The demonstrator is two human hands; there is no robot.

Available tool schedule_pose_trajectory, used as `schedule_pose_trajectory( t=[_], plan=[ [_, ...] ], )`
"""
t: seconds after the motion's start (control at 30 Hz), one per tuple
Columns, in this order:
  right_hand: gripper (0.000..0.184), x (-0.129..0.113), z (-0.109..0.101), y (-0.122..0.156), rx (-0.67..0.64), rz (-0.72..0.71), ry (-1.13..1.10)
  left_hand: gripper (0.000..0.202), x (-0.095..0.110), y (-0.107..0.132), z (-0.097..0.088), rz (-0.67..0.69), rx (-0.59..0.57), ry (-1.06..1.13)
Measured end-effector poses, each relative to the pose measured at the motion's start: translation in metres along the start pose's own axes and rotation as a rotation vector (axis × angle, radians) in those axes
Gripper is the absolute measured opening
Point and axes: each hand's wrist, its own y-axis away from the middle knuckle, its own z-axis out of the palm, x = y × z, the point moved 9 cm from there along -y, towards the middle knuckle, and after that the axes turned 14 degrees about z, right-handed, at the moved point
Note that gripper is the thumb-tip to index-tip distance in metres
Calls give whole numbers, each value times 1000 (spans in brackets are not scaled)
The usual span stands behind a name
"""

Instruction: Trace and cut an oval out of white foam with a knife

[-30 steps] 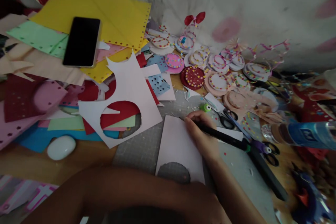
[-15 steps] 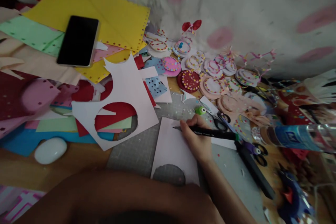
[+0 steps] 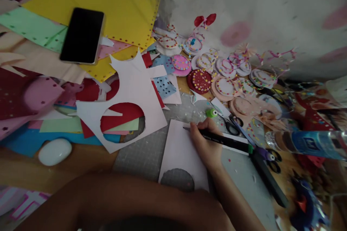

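Head view, right hand: centre right of the frame, right hand (image 3: pixel 208 148) in a narrow writing grip, fingers around the black marker.
Black marker (image 3: pixel 230 141): uncapped, green band at the rear end; tip at or just over the paper, contact too fine to tell.
White paper piece (image 3: pixel 177 151): lower centre, flat on the grey cutting mat (image 3: pixel 135 164); round cut-out at its near end, upper part whole.
Left hand (image 3: pixel 207 207): bottom centre, dim, over the paper's near edge; finger spread and any hold cannot be told.
Large white offcut (image 3: pixel 132 86): left of centre, one round hole, notched far edge.
Tools: black-handled scissors (image 3: pixel 231 127), right of centre; smartphone (image 3: pixel 82 36) on yellow sheet (image 3: pixel 127 14), upper left.
Decorated discs: upper right of centre, including a dark red, star-sprinkled disc (image 3: pixel 200 80).
Step in hand: judged as marking the uncut part of the paper.
Move requirement: judged a steady tip, light pressure and the paper kept from sliding.
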Motion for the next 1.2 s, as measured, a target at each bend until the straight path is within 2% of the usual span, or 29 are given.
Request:
schedule_pose_trajectory(
  t=[0.17, 0.33, 0.47, 0.63, 0.7, 0.77, 0.9, 1.03, 1.2],
  plan=[
    [31, 2, 1, 0, -8, 12, 7, 32, -3, -2, 2, -31, 24, -55],
    [29, 2, -2, -2, -11, 19, -23, 31, 8, 0, -2, -17, -10, -26],
    [23, 3, 0, -3, -107, 107, -103, 31, 12, 2, -9, -45, -9, 36],
    [17, -1, -2, -2, -184, 112, -179, 35, 15, 5, -6, -99, -96, 25],
    [16, 4, -2, -2, -200, 146, -227, 37, 16, 7, -8, -97, -54, 23],
    [18, 11, -2, -2, -189, 178, -266, 41, 16, 9, -11, -82, 39, 56],
    [28, 12, -7, -2, -95, 143, -251, 44, 13, 13, -18, -76, 197, 100],
    [31, 5, -10, -2, -36, 85, -162, 45, 12, 13, -16, -90, 158, 152],
    [28, 1, -8, -3, -12, 40, -71, 46, 13, 14, -19, -93, 174, 159]
  ],
)
